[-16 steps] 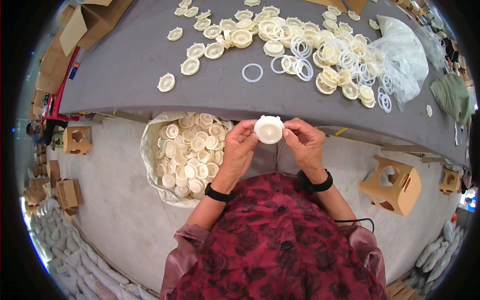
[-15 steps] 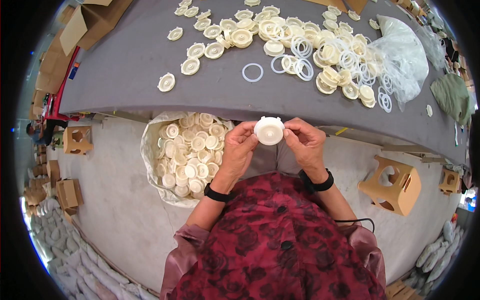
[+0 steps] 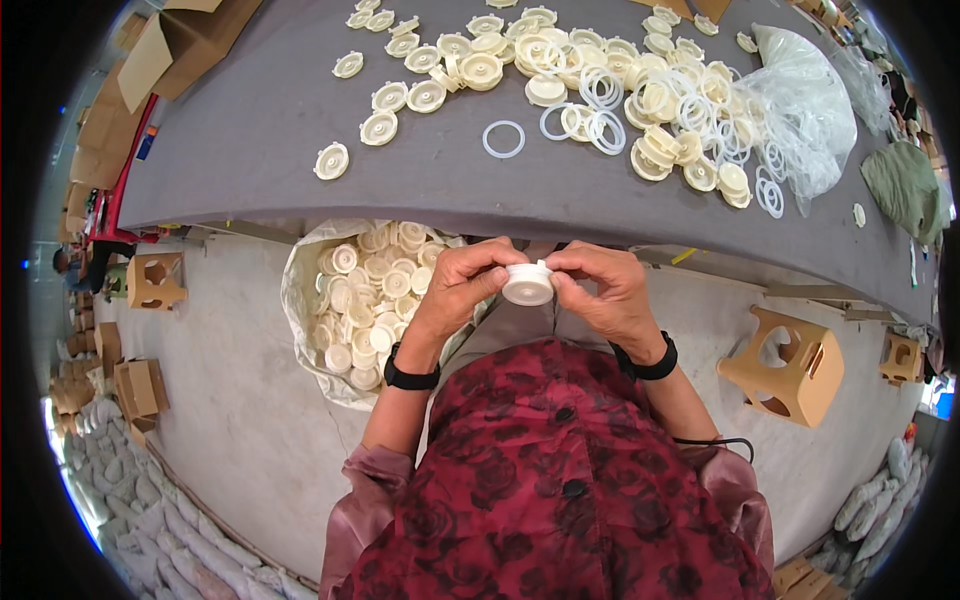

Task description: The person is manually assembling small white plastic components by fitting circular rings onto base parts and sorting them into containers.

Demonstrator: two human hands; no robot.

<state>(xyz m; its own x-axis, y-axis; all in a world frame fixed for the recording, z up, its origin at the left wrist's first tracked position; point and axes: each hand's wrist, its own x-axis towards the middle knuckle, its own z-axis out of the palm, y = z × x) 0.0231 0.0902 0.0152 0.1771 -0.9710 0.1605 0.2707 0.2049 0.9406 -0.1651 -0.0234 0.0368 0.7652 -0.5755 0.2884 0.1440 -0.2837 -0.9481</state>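
Observation:
Between my two hands, just in front of the table's near edge, is a round white plastic cap [image 3: 528,286], tilted so its side wall shows. My left hand [image 3: 466,284] pinches its left side with thumb and fingers. On the opposite side my right hand [image 3: 603,284] grips it the same way, thumb against the rim. Whether a ring sits on this cap I cannot tell. Many cream caps [image 3: 481,70] lie heaped on the grey table [image 3: 300,150], with translucent rings [image 3: 503,139] among them. One ring lies apart at the front of the pile.
To the left below the table stands a white sack [image 3: 300,300] full of similar caps. A clear plastic bag [image 3: 800,110] lies at the right of the pile, a green cloth [image 3: 905,190] beyond it. A tan stool [image 3: 790,365] stands right; an open carton [image 3: 190,50] is far left.
The cap has come slightly lower and to the left, and has been tipped from facing up to showing its side. Both hands have shifted their fingers along its rim.

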